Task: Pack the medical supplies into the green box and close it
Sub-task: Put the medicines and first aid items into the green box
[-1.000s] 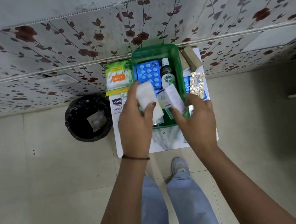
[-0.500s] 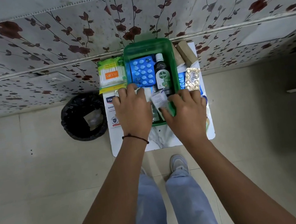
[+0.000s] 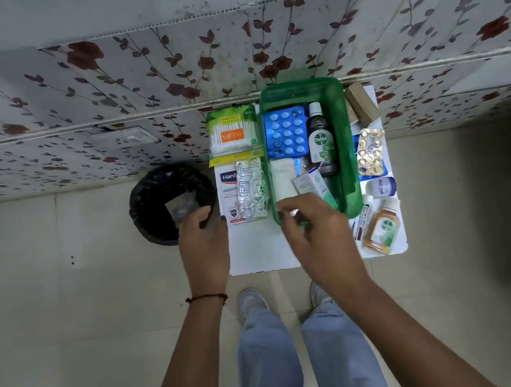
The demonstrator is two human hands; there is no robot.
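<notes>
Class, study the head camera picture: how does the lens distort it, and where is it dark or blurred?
Head view: the wide-angle lens bows the wall's ledge into a curve; a dark shadow covers the floor at right; the left hand and right hand look slightly motion-blurred; the green box is evenly lit, without strong glare.

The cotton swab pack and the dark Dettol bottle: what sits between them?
In the head view, the blue blister pack lies between cotton swab pack and Dettol bottle, inside the green box, whose left wall also runs between.

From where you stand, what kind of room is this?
Probably a plain room in a home, not a clinic: a floral-papered wall, a tiled floor, a lined black bin and a small white table against the wall.
</notes>
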